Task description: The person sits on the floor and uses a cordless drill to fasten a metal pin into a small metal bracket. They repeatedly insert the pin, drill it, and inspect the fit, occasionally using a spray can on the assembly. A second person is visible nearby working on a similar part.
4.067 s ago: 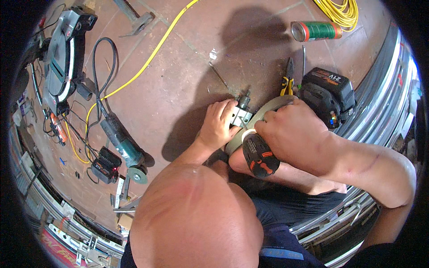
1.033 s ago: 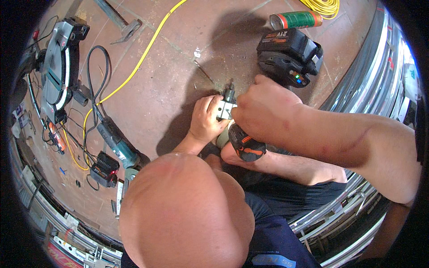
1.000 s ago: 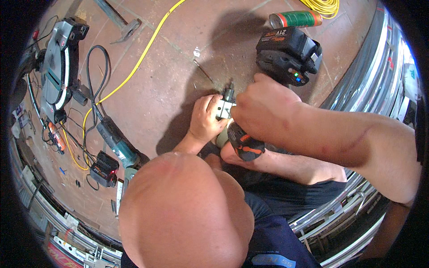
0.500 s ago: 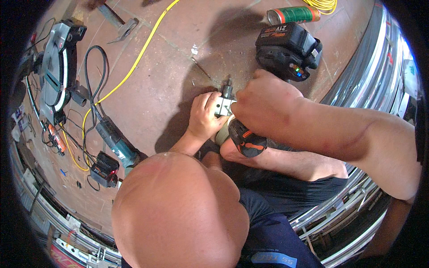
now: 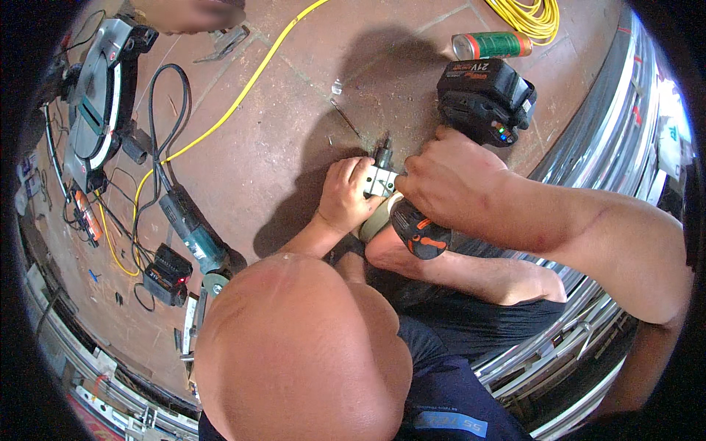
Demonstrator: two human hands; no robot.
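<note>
My right hand (image 5: 460,173) is wrapped round the handle of a cordless drill (image 5: 421,231). Its black battery (image 5: 485,99) juts out beyond my fist, with small lights glowing on it. My left hand (image 5: 346,192) is closed on a small pale metal block with holes (image 5: 379,181), right beside my right fingers. A dark cylindrical part with a narrow tip (image 5: 383,153) sticks out past the block; its link to the drill is hidden. A beige ring (image 5: 377,223), like a tape roll, lies below the block. The drill's tip cannot be made out.
An angle grinder (image 5: 195,235) and a black battery unit (image 5: 168,273) lie to the left, near a black-and-silver machine (image 5: 103,103). A yellow cable (image 5: 243,92) crosses the tiles. A green can (image 5: 491,45) lies far right; long metal profiles (image 5: 610,147) line the right side. Part of another person (image 5: 187,15) shows far left.
The view has shifted slightly, so hands and drill appear a little lower and to the right. Part of another person has come into view at the far left. Both hands keep their hold.
</note>
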